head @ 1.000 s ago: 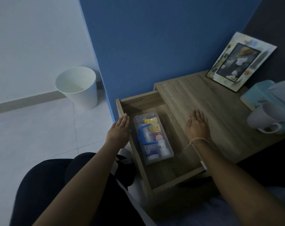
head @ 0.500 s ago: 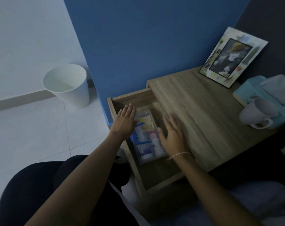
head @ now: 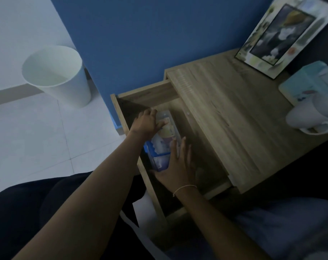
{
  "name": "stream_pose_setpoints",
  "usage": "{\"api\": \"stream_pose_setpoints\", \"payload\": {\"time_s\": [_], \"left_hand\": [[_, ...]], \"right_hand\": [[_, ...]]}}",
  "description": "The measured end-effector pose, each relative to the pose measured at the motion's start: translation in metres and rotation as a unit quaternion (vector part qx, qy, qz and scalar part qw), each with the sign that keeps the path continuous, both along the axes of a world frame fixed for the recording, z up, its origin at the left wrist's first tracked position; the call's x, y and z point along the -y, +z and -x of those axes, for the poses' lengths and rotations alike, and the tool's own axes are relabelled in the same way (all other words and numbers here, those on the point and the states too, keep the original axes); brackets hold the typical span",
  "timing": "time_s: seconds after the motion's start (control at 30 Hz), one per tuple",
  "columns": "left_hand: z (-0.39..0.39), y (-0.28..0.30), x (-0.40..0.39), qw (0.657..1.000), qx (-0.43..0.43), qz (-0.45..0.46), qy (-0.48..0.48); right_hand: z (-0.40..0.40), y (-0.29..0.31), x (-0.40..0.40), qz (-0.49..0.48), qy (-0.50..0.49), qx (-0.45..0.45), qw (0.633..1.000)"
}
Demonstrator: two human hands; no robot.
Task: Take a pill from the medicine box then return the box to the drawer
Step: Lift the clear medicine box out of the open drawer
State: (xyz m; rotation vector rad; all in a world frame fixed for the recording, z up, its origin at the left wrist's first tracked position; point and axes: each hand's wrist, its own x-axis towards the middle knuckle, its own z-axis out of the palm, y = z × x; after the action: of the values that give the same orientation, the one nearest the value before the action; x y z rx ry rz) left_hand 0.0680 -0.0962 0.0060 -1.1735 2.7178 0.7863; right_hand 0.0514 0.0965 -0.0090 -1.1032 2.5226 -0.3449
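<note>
Clear plastic medicine box [head: 164, 139], blue-handled, lies inside the open wooden drawer [head: 152, 94]. Its far end is gripped by the left hand [head: 147, 123]; its near side is touched by the right hand [head: 178, 166], fingers straight. Both ends should be gripped, then lifted level.

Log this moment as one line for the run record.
phase: reaching for box | left hand: on far end of medicine box | right hand: at near end | box: inside open drawer | pill: none seen

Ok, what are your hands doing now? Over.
Both hands: left hand, right hand on the medicine box. Box inside open drawer. Nothing in the way.
</note>
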Motion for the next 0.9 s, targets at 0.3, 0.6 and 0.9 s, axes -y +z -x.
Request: {"api": "stream_pose_setpoints", "payload": {"time_s": [0.3, 0.6, 0.9], "left_hand": [[0.000, 0.003, 0.011, 0.987, -0.054, -0.135, 0.075], [-0.001, 0.073, 0.010, 0.993, -0.072, -0.040, 0.079], [0.017, 0.173, 0.036, 0.986, -0.129, 0.034, 0.097]], "right_hand": [[0.005, 0.005, 0.003, 0.011, -0.001, 0.023, 1.000], [0.022, 0.071, 0.007, 0.051, 0.042, -0.003, 0.998], [0.067, 0.151, 0.024, 0.112, 0.072, -0.019, 0.991]]}}
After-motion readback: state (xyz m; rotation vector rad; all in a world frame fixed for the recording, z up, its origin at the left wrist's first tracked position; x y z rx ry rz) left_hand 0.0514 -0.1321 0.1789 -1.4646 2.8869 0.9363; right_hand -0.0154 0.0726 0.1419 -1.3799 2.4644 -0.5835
